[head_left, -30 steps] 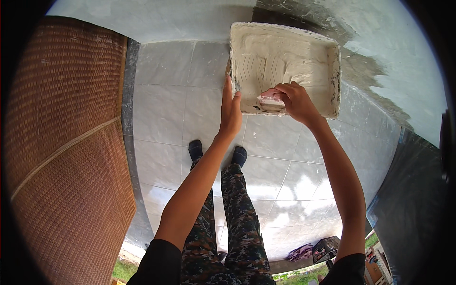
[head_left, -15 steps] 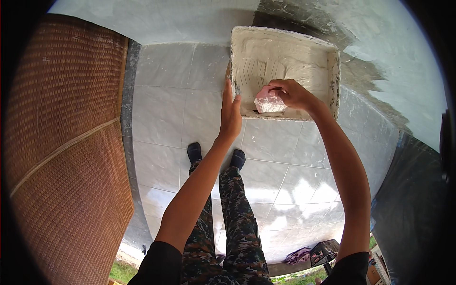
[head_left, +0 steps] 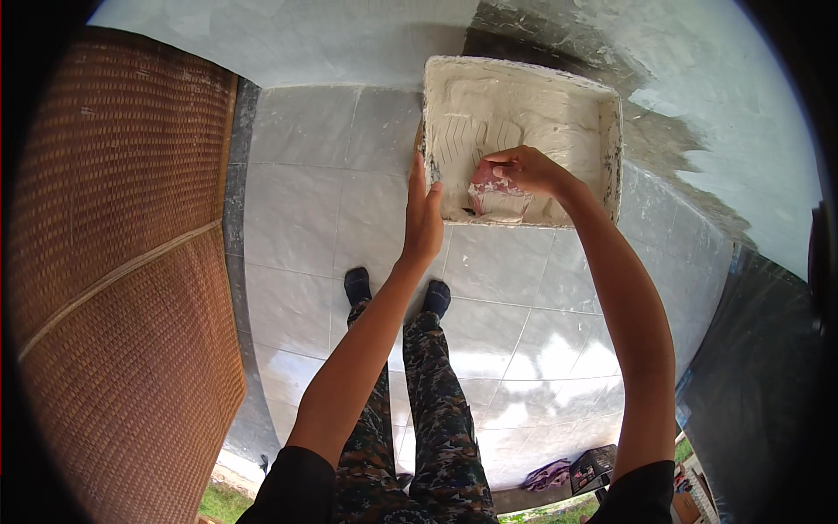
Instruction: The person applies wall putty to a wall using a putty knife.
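A rectangular paint tray (head_left: 611, 166) with crusted rims holds thick cream-coloured paint (head_left: 567, 105). Chevron ridges show through the paint on its left part. My left hand (head_left: 424, 218) grips the tray's left wall, its thumb at the rim and its fingers along the outer side. Inside the tray's near left part, my right hand (head_left: 537, 172) pinches a flat reddish-pink scraper (head_left: 491, 181). Cream paint coats much of the scraper's lower part, and its lower edge rests in the paint by the near wall.
Grey tiles (head_left: 297, 210) cover the floor, where my feet in dark socks stand. A woven brown panel (head_left: 131, 175) lines the left side. The wall (head_left: 733, 113) beyond the tray is partly pale, partly dark grey. A dark crate (head_left: 594, 467) and a purple cloth (head_left: 547, 474) lie behind me.
The tray sits slightly lower in the picture. The scraper has tilted and carries more paint on its face; both hands keep their grips.
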Demonstrator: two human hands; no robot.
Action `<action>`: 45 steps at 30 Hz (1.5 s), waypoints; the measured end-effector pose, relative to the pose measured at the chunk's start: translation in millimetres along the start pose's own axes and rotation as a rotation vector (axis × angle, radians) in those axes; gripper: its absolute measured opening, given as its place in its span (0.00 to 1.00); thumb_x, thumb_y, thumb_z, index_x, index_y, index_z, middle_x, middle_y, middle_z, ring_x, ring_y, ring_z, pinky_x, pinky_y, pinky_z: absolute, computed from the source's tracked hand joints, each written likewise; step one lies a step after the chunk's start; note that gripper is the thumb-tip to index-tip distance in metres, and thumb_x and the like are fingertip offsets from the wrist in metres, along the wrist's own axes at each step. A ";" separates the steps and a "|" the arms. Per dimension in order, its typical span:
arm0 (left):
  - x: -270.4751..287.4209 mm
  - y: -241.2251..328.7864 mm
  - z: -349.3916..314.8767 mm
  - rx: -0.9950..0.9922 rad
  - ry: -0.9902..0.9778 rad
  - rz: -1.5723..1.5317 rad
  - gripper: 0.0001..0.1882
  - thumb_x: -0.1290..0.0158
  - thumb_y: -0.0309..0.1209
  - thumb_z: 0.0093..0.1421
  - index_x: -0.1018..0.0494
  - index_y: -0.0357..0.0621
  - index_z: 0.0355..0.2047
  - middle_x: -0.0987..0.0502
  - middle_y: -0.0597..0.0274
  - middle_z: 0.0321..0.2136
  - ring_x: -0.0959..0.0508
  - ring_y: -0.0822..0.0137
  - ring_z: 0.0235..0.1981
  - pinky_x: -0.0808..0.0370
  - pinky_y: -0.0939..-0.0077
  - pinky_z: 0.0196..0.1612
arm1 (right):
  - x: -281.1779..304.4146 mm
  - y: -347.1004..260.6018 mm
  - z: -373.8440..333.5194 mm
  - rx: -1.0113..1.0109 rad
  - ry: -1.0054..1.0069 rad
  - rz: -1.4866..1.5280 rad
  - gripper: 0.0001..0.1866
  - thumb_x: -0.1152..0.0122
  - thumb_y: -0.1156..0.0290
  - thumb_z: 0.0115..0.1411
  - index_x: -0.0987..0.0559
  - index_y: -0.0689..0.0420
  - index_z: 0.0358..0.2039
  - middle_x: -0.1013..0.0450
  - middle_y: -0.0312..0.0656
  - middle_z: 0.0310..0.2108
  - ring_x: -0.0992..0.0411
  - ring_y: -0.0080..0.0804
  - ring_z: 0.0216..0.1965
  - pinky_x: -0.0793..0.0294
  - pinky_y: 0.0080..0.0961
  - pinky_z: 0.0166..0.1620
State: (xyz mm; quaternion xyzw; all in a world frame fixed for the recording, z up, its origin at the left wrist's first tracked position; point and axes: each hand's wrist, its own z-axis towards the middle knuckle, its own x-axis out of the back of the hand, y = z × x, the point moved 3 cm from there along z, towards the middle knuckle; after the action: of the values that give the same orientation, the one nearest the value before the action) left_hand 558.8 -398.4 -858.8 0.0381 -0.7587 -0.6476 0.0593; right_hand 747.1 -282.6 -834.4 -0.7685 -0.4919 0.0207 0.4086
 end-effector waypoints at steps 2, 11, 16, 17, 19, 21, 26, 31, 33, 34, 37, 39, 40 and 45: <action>2.0 0.0 -0.8 0.002 0.003 0.006 0.32 0.64 0.33 0.71 0.57 0.33 0.72 0.54 0.44 0.72 0.55 0.54 0.74 0.58 0.62 0.73 | 1.9 -4.6 -0.4 0.018 -0.012 -0.050 0.18 0.43 0.73 0.65 0.20 0.51 0.55 0.18 0.41 0.42 0.23 0.25 0.37 0.26 0.26 0.43; 1.4 -4.0 -5.2 0.022 -0.003 0.076 0.33 0.63 0.33 0.71 0.58 0.34 0.72 0.55 0.43 0.72 0.56 0.52 0.74 0.59 0.61 0.73 | 24.2 2.0 -20.2 -0.069 0.015 0.059 0.16 0.41 0.71 0.66 0.19 0.56 0.53 0.19 0.37 0.40 0.24 0.21 0.36 0.24 0.23 0.42; 7.9 14.0 -8.6 0.091 -0.002 0.065 0.34 0.61 0.35 0.70 0.57 0.35 0.72 0.53 0.43 0.72 0.55 0.50 0.74 0.57 0.60 0.73 | 25.6 21.1 -39.9 -0.078 0.008 0.460 0.17 0.44 0.70 0.67 0.21 0.60 0.55 0.21 0.43 0.47 0.23 0.28 0.44 0.24 0.27 0.50; 10.1 20.5 -8.3 0.081 -0.002 0.066 0.34 0.61 0.35 0.70 0.57 0.35 0.72 0.53 0.43 0.72 0.55 0.50 0.74 0.57 0.60 0.73 | 25.9 21.2 -47.5 -0.071 0.033 0.584 0.19 0.46 0.69 0.69 0.24 0.63 0.56 0.22 0.44 0.49 0.23 0.28 0.45 0.24 0.28 0.51; 15.7 31.9 -6.4 0.134 0.027 0.072 0.34 0.61 0.36 0.70 0.56 0.36 0.72 0.52 0.43 0.71 0.53 0.50 0.73 0.56 0.59 0.73 | 26.4 25.8 -60.0 -0.047 0.063 0.710 0.20 0.48 0.68 0.70 0.26 0.66 0.58 0.24 0.45 0.51 0.24 0.27 0.46 0.24 0.29 0.52; 20.8 50.1 -3.2 0.103 0.019 0.087 0.34 0.60 0.36 0.70 0.56 0.36 0.72 0.52 0.43 0.71 0.53 0.50 0.73 0.56 0.59 0.73 | 26.8 37.8 -67.9 0.048 0.103 0.933 0.22 0.50 0.66 0.72 0.29 0.66 0.60 0.25 0.43 0.53 0.26 0.27 0.49 0.26 0.28 0.53; 41.6 109.4 10.2 -0.015 0.023 0.115 0.34 0.61 0.38 0.70 0.55 0.36 0.72 0.52 0.43 0.72 0.53 0.50 0.73 0.56 0.59 0.73 | 23.9 22.9 -100.2 0.155 0.326 1.196 0.21 0.55 0.65 0.74 0.30 0.73 0.55 0.27 0.47 0.52 0.28 0.31 0.54 0.30 0.30 0.59; 58.8 202.5 25.1 -0.140 0.016 0.052 0.34 0.62 0.38 0.70 0.55 0.36 0.72 0.53 0.43 0.72 0.54 0.50 0.74 0.57 0.59 0.73 | 44.5 -53.2 -163.5 0.387 0.437 1.412 0.20 0.58 0.69 0.74 0.31 0.74 0.55 0.28 0.50 0.54 0.29 0.36 0.56 0.32 0.37 0.62; 77.8 250.8 33.2 -0.226 0.025 0.057 0.34 0.62 0.38 0.70 0.55 0.37 0.72 0.53 0.44 0.72 0.53 0.51 0.73 0.56 0.59 0.73 | 53.8 -100.0 -182.1 0.492 0.405 1.440 0.18 0.56 0.71 0.73 0.32 0.73 0.56 0.28 0.49 0.55 0.29 0.36 0.56 0.33 0.36 0.63; 87.7 274.7 36.9 -0.227 0.041 0.044 0.34 0.62 0.37 0.70 0.55 0.38 0.72 0.52 0.45 0.72 0.52 0.52 0.73 0.55 0.59 0.73 | 59.3 -126.1 -193.9 0.519 0.445 1.440 0.17 0.54 0.72 0.73 0.32 0.71 0.56 0.28 0.48 0.54 0.29 0.36 0.56 0.32 0.35 0.63; 126.3 337.6 49.9 -0.339 0.100 0.054 0.33 0.62 0.36 0.70 0.55 0.41 0.72 0.51 0.47 0.72 0.50 0.54 0.73 0.52 0.60 0.72 | 73.2 -208.4 -223.0 0.629 0.498 1.454 0.15 0.51 0.72 0.71 0.30 0.65 0.55 0.27 0.45 0.53 0.28 0.33 0.54 0.31 0.33 0.61; 145.6 384.4 55.5 -0.376 0.101 0.039 0.33 0.62 0.36 0.70 0.54 0.40 0.72 0.51 0.48 0.72 0.50 0.54 0.73 0.52 0.60 0.72 | 86.9 -251.3 -247.8 0.704 0.529 1.451 0.14 0.50 0.73 0.71 0.29 0.63 0.54 0.26 0.43 0.52 0.28 0.32 0.53 0.30 0.32 0.60; 159.4 404.2 59.4 -0.415 0.111 0.008 0.33 0.61 0.34 0.70 0.54 0.39 0.72 0.50 0.48 0.72 0.49 0.54 0.73 0.52 0.60 0.72 | 93.7 -272.2 -255.3 0.734 0.543 1.451 0.13 0.49 0.72 0.71 0.28 0.61 0.54 0.26 0.40 0.51 0.27 0.30 0.52 0.28 0.30 0.57; 241.6 504.9 70.2 -0.591 0.146 0.000 0.32 0.61 0.29 0.69 0.53 0.38 0.72 0.50 0.48 0.72 0.50 0.54 0.73 0.53 0.61 0.72 | 116.4 -398.5 -293.7 0.850 0.618 1.396 0.14 0.46 0.72 0.69 0.27 0.57 0.55 0.25 0.34 0.48 0.26 0.23 0.47 0.24 0.23 0.51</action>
State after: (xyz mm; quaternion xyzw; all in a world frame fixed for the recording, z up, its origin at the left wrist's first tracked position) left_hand 319.4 -282.4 -361.3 0.0658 -0.5310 -0.8359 0.1221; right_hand 640.0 -298.5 -337.6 -0.6479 0.2735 0.2385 0.6697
